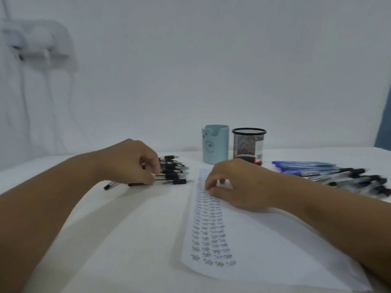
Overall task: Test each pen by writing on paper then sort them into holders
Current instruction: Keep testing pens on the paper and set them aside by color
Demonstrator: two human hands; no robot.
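head view: our paper [264, 240] carried many test marks, both holders [215, 144] looked empty; left grip [131, 161] pinched a pen [165, 181] from the pile, right grip [237, 185] rested loosely curled, empty.

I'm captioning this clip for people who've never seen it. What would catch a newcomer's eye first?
Probably the sheet of paper in the middle, with columns of small test scribbles and the right hand resting on it. Next, the left hand gripping a pile of black pens to its left, and the two holders behind: a pale blue cup and a black mesh cup.
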